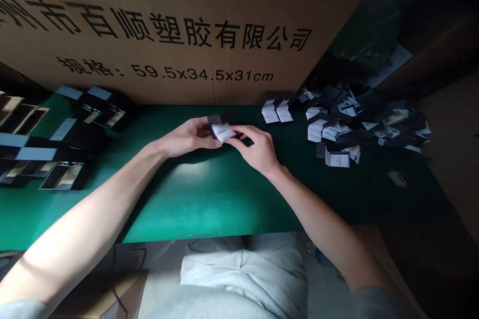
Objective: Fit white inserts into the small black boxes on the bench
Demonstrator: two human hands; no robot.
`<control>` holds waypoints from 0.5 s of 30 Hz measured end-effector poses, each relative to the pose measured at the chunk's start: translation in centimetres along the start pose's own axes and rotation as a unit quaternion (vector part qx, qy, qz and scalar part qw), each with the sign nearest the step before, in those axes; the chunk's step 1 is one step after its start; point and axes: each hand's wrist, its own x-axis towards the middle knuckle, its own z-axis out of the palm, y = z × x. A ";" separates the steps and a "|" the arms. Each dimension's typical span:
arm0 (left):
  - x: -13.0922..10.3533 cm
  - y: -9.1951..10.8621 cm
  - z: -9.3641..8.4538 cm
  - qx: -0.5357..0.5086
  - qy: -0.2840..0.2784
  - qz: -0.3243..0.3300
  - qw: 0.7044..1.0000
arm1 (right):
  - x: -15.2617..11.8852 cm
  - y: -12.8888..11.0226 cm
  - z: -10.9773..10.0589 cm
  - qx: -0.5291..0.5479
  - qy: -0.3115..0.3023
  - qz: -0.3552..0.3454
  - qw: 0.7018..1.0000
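My left hand (pixel 189 137) is closed around a small black box (pixel 215 120), with the thumb along its near side. A folded white paper (pixel 223 132) shows at the box's open front. From the right, my right hand (pixel 258 148) pinches the edge of that paper between thumb and fingertips. Both hands are above the middle of the green table, a little short of the carton behind it. The inside of the box is mostly hidden by the paper and fingers.
A large brown carton (pixel 209 75) with black printing rises behind the green table (pixel 179 209). Several black boxes (pixel 63 174) with openings stand at the left. Two small boxes with white papers (pixel 277 112) sit right of centre, near a loose pile of similar boxes (pixel 337 129).
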 end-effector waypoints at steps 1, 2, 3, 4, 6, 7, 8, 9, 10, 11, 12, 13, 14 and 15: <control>0.1 -0.1 0.0 0.005 0.001 0.004 1.000 | 0.0 0.1 0.0 0.000 -0.001 0.003 1.000; 0.1 -0.1 0.0 0.008 0.005 0.007 1.000 | 0.0 0.1 0.0 0.001 -0.002 0.007 1.000; 0.2 -0.1 0.1 0.010 0.012 0.010 1.000 | 0.0 0.1 0.0 0.003 -0.005 0.008 1.000; 0.2 -0.2 0.1 0.012 0.021 0.013 1.000 | 0.0 0.0 -0.1 0.008 -0.008 0.005 1.000; 0.2 -0.1 0.2 0.015 0.039 0.020 0.999 | 0.1 -0.2 -0.2 0.021 -0.018 -0.007 1.000; 0.2 -0.1 0.3 0.016 0.047 0.023 0.999 | 0.2 -0.3 -0.3 0.027 -0.024 -0.013 0.999; 0.2 -0.1 0.4 0.018 0.053 0.025 0.998 | 0.2 -0.5 -0.3 0.032 -0.030 -0.017 0.999; 0.2 0.0 0.5 0.021 0.058 0.026 0.998 | 0.3 -0.6 -0.4 0.035 -0.035 -0.020 0.999; 0.2 0.0 0.5 0.024 0.061 0.025 0.998 | 0.3 -0.7 -0.5 0.036 -0.039 -0.019 0.998; 0.2 0.1 0.6 0.029 0.062 0.025 0.997 | 0.4 -0.8 -0.5 0.038 -0.042 -0.018 0.998; 0.2 0.1 0.6 0.033 0.063 0.027 0.997 | 0.4 -0.8 -0.5 0.041 -0.043 -0.018 0.998; 0.2 0.1 0.6 0.036 0.063 0.029 0.997 | 0.5 -0.8 -0.5 0.045 -0.043 -0.019 0.998; 0.2 0.0 0.6 0.039 0.062 0.032 0.997 | 0.5 -0.8 -0.6 0.049 -0.041 -0.021 0.998; 0.3 0.0 0.6 0.043 0.060 0.036 0.997 | 0.5 -0.8 -0.6 0.053 -0.038 -0.022 0.998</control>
